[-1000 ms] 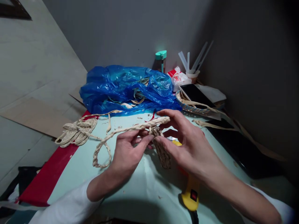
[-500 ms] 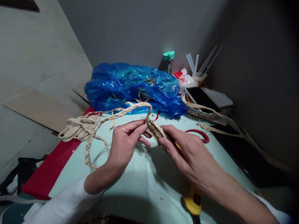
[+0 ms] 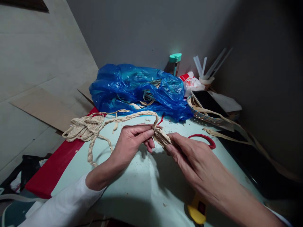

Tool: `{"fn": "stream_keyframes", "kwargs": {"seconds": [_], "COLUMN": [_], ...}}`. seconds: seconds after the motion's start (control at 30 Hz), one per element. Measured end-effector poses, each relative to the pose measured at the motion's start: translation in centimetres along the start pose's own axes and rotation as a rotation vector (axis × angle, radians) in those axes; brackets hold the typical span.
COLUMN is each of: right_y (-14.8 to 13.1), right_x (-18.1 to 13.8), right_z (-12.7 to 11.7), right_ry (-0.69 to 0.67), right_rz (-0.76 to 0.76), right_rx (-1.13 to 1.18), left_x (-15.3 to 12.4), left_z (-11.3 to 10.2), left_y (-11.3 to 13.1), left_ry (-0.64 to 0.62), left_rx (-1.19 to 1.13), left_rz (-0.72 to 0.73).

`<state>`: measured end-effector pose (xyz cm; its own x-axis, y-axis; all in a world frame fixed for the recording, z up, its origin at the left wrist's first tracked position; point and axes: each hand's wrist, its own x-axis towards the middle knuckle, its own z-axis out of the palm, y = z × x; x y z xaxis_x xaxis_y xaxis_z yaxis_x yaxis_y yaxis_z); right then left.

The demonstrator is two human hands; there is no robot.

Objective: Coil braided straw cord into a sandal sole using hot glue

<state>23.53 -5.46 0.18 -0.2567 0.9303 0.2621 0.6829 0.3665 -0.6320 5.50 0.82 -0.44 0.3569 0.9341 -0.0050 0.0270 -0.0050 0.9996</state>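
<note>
Between my hands is a flat coiled piece of braided straw [image 3: 162, 137]. My left hand [image 3: 136, 138] pinches its far left end, where a loose braided straw cord [image 3: 132, 117] joins it. With thumb and fingers, my right hand [image 3: 187, 151] grips the near right end of the coiled piece. From my left fingertips the cord arches back and leftward, then loops down beside my left forearm. A tangled bundle of thinner cord [image 3: 86, 127] lies at the left, partly on the red edge. My palms hide part of the coiled piece.
A blue plastic bag [image 3: 134, 88] with straw strips sits behind my hands. At the right are a woven tray [image 3: 205, 114] with a phone [image 3: 209, 102], a red handle [image 3: 203, 136] and a black flat panel [image 3: 246, 164]. A yellow tool [image 3: 197, 211] lies below my right forearm.
The view has shifted slightly, so things sit a little farther right. The cord's arch is lower, and my left fingers have closed in more tightly. Both hands keep hold of the straw piece.
</note>
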Motion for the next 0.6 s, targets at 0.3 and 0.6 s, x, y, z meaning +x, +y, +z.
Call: {"fn": "stream_keyframes", "kwargs": {"seconds": [0.3, 0.6], "right_y": [0.0, -0.3], "right_x": [-0.4, -0.7], "right_z": [0.3, 0.5], "right_ry": [0.008, 0.075], "right_rz": [-0.071, -0.132], "right_rx": [-0.106, -0.132], "left_x": [-0.9, -1.0], "left_z": [0.2, 0.7], "left_y": [0.3, -0.1], "left_ry": [0.078, 0.164], "left_rx": [0.561, 0.622], "left_rz": [0.414, 0.618]}}
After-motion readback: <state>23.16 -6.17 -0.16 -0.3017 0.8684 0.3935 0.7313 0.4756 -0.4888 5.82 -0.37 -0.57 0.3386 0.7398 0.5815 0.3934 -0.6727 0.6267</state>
